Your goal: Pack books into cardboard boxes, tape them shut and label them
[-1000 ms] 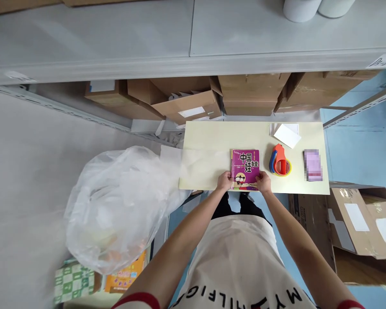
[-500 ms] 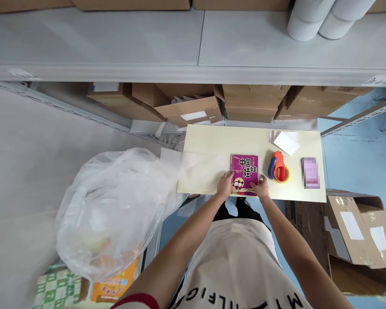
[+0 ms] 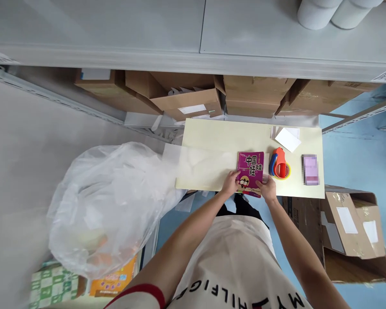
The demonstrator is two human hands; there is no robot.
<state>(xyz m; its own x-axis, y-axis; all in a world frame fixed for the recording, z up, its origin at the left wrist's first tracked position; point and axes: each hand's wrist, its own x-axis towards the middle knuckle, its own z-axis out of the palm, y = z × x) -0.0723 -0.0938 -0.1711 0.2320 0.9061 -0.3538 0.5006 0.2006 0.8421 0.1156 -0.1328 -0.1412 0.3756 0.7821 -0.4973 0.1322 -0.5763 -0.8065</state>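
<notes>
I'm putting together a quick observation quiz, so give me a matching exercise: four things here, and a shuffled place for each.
1. book
2. tape dispenser
3. plastic bag
4. white cards

A. mostly left of the table
B. held between left hand and right hand
C. near the table's far edge
D. just right of the book

Pairs: 1-B, 2-D, 3-A, 4-C

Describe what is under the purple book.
Beside the purple book, the cream table shows, with translucent film to its left. Directly beneath, everything is covered; whether the film continues there cannot be seen.
</notes>
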